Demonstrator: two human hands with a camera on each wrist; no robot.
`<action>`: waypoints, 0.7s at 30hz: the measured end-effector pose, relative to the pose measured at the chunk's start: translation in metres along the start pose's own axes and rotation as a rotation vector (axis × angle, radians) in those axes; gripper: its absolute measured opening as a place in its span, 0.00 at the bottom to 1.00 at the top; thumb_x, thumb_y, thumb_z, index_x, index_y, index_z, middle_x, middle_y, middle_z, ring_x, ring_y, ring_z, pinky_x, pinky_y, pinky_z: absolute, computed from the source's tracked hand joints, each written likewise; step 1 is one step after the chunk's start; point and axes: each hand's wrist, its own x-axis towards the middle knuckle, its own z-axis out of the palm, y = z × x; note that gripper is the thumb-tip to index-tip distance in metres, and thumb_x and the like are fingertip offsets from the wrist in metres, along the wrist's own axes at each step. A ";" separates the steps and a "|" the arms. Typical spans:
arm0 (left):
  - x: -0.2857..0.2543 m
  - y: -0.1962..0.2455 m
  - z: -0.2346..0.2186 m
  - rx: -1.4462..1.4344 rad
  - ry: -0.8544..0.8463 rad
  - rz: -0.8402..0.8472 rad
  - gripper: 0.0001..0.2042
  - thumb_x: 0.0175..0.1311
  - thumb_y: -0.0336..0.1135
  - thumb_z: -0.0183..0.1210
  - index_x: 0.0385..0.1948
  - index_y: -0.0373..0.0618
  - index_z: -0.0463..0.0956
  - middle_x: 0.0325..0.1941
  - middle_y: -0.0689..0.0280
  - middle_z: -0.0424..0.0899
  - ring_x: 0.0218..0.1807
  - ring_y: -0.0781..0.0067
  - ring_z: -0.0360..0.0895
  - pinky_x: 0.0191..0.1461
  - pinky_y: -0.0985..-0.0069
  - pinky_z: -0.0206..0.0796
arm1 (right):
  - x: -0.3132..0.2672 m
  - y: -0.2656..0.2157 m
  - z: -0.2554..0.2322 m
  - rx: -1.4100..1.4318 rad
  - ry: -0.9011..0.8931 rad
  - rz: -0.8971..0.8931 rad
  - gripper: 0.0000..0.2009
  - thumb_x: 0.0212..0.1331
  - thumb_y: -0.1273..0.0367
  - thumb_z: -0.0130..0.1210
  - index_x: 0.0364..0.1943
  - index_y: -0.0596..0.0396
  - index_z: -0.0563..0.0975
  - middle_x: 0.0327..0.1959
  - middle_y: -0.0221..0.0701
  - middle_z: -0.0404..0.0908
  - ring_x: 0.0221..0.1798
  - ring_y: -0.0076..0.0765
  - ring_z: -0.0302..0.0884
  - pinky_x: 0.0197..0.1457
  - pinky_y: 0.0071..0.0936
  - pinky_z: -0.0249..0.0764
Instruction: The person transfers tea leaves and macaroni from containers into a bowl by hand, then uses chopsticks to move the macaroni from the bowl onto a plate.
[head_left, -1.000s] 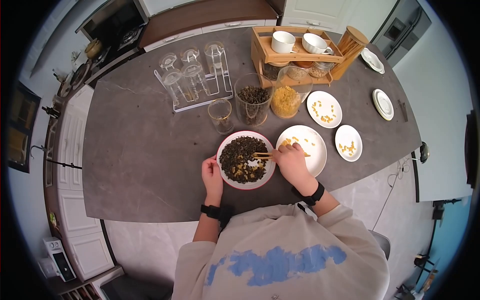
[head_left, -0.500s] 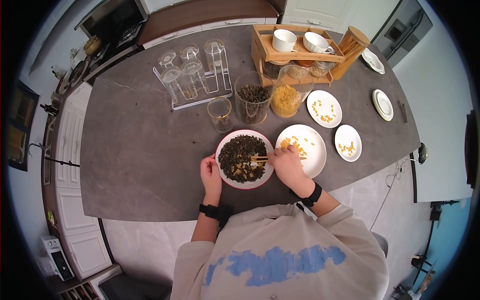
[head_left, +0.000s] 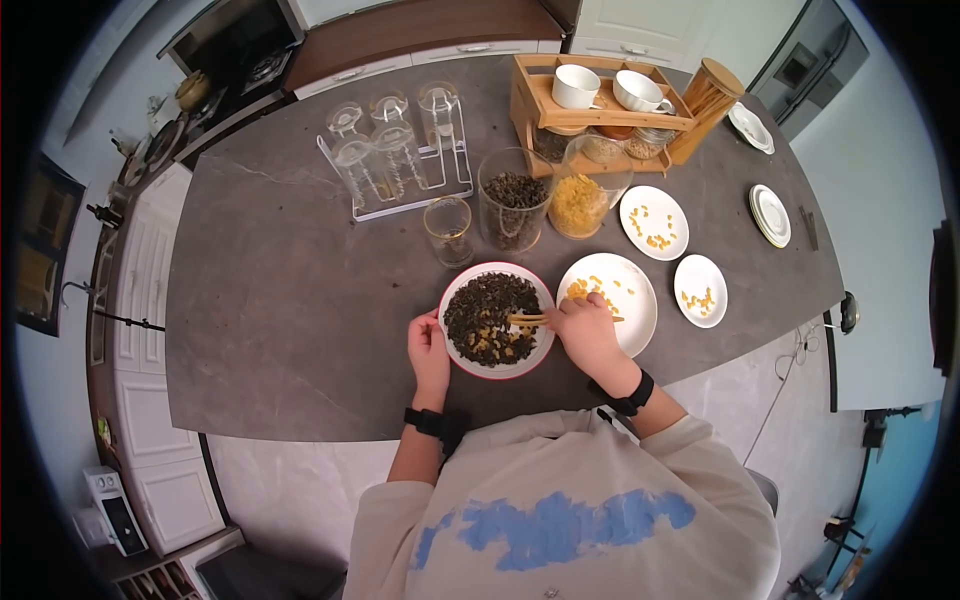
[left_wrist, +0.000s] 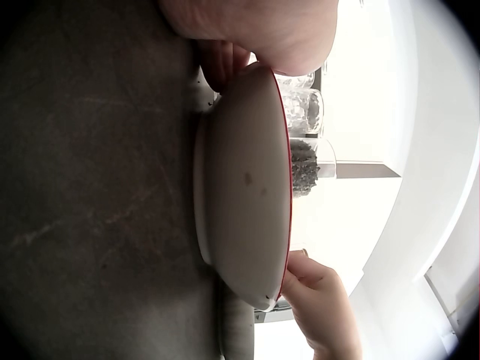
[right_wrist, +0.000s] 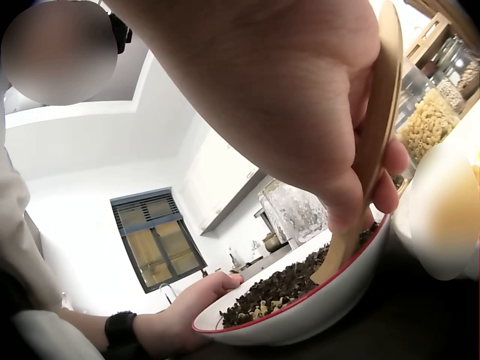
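A white bowl [left_wrist: 247,195] with a red rim stands on the grey table, holding dark dried bits [head_left: 485,300] like tea leaves, with yellow macaroni [head_left: 492,345] among them. My left hand [head_left: 428,355] holds the bowl's left rim between thumb and fingers. With my right hand [head_left: 588,338] I grip wooden tongs [right_wrist: 381,112], their tips down in the bowl's contents near its right side. Beneath and beside that hand lies a white plate [head_left: 637,325] with loose macaroni, partly hidden by the hand.
Behind the bowl stand a drinking glass [head_left: 449,235], a jar of dark bits [head_left: 515,215] and a jar of macaroni [head_left: 578,205]. Two smaller plates [head_left: 668,200] carry macaroni at right. Farther back are a glass rack [head_left: 400,208] and a wooden shelf [head_left: 560,115] with cups.
The tong tips have shifted slightly toward my body within the bowl, over the pale bare patch. My left hand has stayed at the rim. The whole head view has moved a little.
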 end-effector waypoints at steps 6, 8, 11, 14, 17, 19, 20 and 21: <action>0.001 -0.001 -0.002 0.006 -0.003 -0.014 0.03 0.68 0.23 0.45 0.38 0.40 0.67 0.50 0.59 0.77 0.46 0.78 0.73 0.53 0.79 0.65 | -0.008 0.011 -0.017 0.044 0.061 0.064 0.06 0.47 0.66 0.59 0.30 0.46 0.81 0.23 0.27 0.75 0.31 0.32 0.75 0.43 0.32 0.63; 0.000 0.000 -0.002 -0.008 0.000 -0.025 0.03 0.68 0.23 0.45 0.38 0.40 0.67 0.50 0.59 0.77 0.46 0.78 0.73 0.53 0.79 0.65 | -0.011 0.015 -0.024 0.060 0.062 0.102 0.06 0.48 0.65 0.60 0.30 0.47 0.81 0.24 0.27 0.76 0.31 0.33 0.76 0.43 0.32 0.63; 0.001 -0.001 -0.002 0.000 -0.003 -0.024 0.03 0.68 0.23 0.45 0.38 0.40 0.67 0.50 0.59 0.77 0.46 0.78 0.73 0.53 0.79 0.65 | -0.014 0.024 -0.036 0.061 0.029 0.177 0.06 0.49 0.64 0.60 0.30 0.47 0.81 0.25 0.27 0.77 0.32 0.33 0.76 0.44 0.33 0.63; 0.000 0.000 -0.001 -0.014 0.003 -0.021 0.03 0.68 0.23 0.45 0.38 0.40 0.66 0.50 0.59 0.77 0.46 0.78 0.73 0.53 0.79 0.65 | -0.022 0.034 -0.046 0.030 -0.020 0.273 0.07 0.49 0.65 0.60 0.32 0.48 0.81 0.26 0.28 0.77 0.32 0.34 0.76 0.44 0.34 0.64; 0.000 0.000 -0.001 -0.029 0.002 -0.032 0.03 0.68 0.23 0.45 0.39 0.40 0.66 0.50 0.59 0.77 0.46 0.78 0.73 0.53 0.79 0.66 | -0.030 0.043 -0.045 -0.021 -0.011 0.342 0.07 0.49 0.66 0.61 0.33 0.48 0.81 0.26 0.28 0.78 0.32 0.35 0.76 0.44 0.34 0.64; 0.001 -0.001 -0.002 -0.020 -0.009 -0.012 0.03 0.69 0.24 0.45 0.39 0.40 0.67 0.50 0.59 0.77 0.46 0.78 0.73 0.53 0.79 0.66 | -0.032 0.046 -0.041 -0.034 0.006 0.353 0.08 0.49 0.66 0.61 0.34 0.48 0.80 0.26 0.28 0.78 0.33 0.35 0.76 0.44 0.34 0.64; 0.001 -0.002 -0.002 -0.015 -0.012 -0.002 0.03 0.69 0.24 0.45 0.39 0.40 0.67 0.50 0.59 0.77 0.46 0.78 0.73 0.53 0.80 0.66 | -0.032 0.045 -0.040 -0.026 0.009 0.344 0.08 0.49 0.66 0.61 0.34 0.48 0.80 0.26 0.28 0.78 0.33 0.35 0.76 0.45 0.34 0.64; 0.000 -0.001 -0.001 -0.014 -0.007 -0.002 0.03 0.69 0.24 0.44 0.38 0.40 0.67 0.49 0.59 0.77 0.45 0.78 0.73 0.52 0.80 0.66 | -0.032 0.043 -0.039 -0.017 0.012 0.336 0.08 0.49 0.66 0.61 0.35 0.47 0.80 0.26 0.28 0.78 0.33 0.35 0.76 0.45 0.35 0.64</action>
